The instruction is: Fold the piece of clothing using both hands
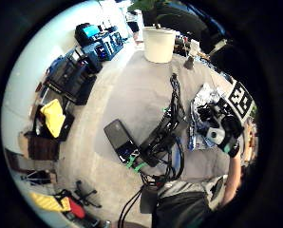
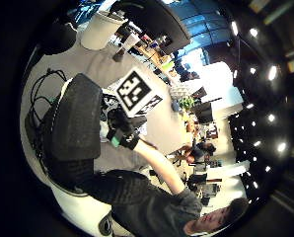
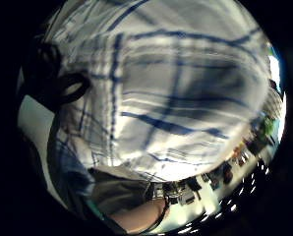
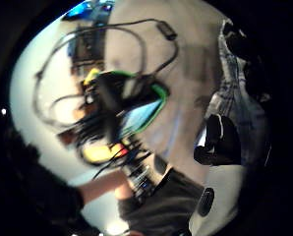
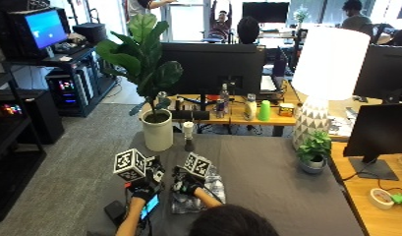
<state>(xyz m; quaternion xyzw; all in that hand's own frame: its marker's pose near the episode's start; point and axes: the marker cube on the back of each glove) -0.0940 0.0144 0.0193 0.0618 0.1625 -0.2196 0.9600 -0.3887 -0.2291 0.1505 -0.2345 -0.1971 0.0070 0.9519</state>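
**Both hands raised over a plaid garment on the grey table**

Outside view: the person sits at a grey table (image 5: 266,167). The piece of clothing (image 5: 214,192), pale with dark stripes, lies bunched on the table near its front edge, just past the person's head. The right hand (image 5: 186,184) is lifted over the cloth; whether it touches it cannot be told here. The left hand (image 5: 146,186) is raised just left of the garment, above a phone (image 5: 150,206) with a lit screen. A potted plant (image 5: 156,129) in a white pot stands further back on the table, and a white lamp (image 5: 321,73) rises at the right.

Left little-finger side palm view: the table spreads below, with the crumpled clothing (image 1: 201,118) lying beside a tangle of black cables (image 1: 167,137). The right hand (image 1: 222,126) sits over the cloth. The white pot (image 1: 159,44) stands at the table's far end.

Left thumb side palm view: a black-gloved finger (image 2: 75,118) of the left hand fills the near field, straight and clasping nothing. The right hand (image 2: 121,129) shows beyond it.

Right little-finger side palm view: plaid cloth (image 3: 171,93) fills nearly all of the frame, close to the right palm.

Right thumb side palm view: a curled fingertip (image 4: 219,141) presses into the plaid cloth (image 4: 240,113), so the right hand grips the garment. The phone (image 4: 136,115) and cables (image 4: 87,73) lie on the table alongside.
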